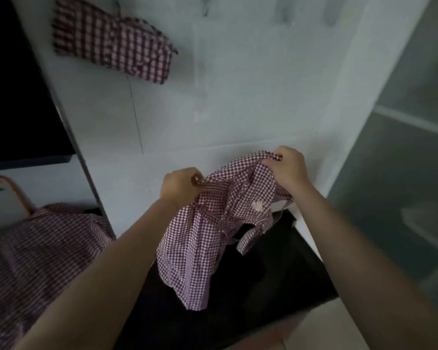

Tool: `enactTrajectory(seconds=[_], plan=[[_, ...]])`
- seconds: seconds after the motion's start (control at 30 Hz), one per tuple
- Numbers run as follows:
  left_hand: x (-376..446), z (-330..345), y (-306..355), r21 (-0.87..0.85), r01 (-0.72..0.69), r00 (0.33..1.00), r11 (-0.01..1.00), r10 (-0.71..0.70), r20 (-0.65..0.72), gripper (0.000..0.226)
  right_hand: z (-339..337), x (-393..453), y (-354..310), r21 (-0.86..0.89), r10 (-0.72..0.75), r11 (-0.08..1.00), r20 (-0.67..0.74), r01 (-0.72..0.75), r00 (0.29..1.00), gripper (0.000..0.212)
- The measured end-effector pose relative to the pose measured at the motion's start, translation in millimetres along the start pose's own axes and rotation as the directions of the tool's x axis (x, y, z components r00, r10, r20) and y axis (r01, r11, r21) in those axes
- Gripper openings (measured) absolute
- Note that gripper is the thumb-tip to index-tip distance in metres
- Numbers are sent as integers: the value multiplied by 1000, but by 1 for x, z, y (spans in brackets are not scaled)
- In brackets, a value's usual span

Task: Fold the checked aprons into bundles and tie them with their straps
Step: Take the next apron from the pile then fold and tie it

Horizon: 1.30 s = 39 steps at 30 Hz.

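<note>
A purple-and-white checked apron (207,231) hangs crumpled in the air between both hands, above a dark surface. My left hand (181,186) pinches its upper left edge. My right hand (289,166) grips its upper right edge a little higher. A strap end (247,241) dangles from the apron's right side. Another checked apron (111,41) hangs on the pale wall at the upper left. A third checked apron (36,261) lies heaped at the lower left, blurred.
A black surface (263,286) lies below the held apron. A dark panel (18,97) fills the left edge. An orange-rimmed object (13,190) sits behind the heaped apron. A frosted glass partition (402,160) stands at the right.
</note>
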<state>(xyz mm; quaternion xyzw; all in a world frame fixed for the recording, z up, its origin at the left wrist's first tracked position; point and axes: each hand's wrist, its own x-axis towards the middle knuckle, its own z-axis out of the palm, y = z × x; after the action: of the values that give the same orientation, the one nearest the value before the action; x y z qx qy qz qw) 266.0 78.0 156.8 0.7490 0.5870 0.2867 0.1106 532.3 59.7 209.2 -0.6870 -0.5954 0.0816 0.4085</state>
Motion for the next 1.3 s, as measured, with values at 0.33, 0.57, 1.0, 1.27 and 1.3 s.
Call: enactTrajectory(seconds=[0.33, 0.57, 1.0, 1.27, 1.3], plan=[[9, 16, 50, -120, 235, 962, 964, -249, -113, 22, -67, 62, 63, -198, -101, 966, 294, 164, 950, 37], [6, -13, 63, 87, 317, 948, 944, -314, -53, 27, -84, 82, 76, -101, -106, 980, 459, 171, 882, 29], [-19, 62, 39, 167, 348, 913, 922, -293, -283, 37, 0, 57, 126, -174, -99, 976, 199, 134, 975, 29], [-48, 118, 9, 409, 353, 585, 841, -540, 605, 47, 34, 28, 194, -384, 265, 917, 791, 109, 552, 5], [-46, 118, 7, 412, 352, 531, 841, -541, 652, 46, 32, 27, 196, -414, 340, 908, 814, 60, 471, 2]])
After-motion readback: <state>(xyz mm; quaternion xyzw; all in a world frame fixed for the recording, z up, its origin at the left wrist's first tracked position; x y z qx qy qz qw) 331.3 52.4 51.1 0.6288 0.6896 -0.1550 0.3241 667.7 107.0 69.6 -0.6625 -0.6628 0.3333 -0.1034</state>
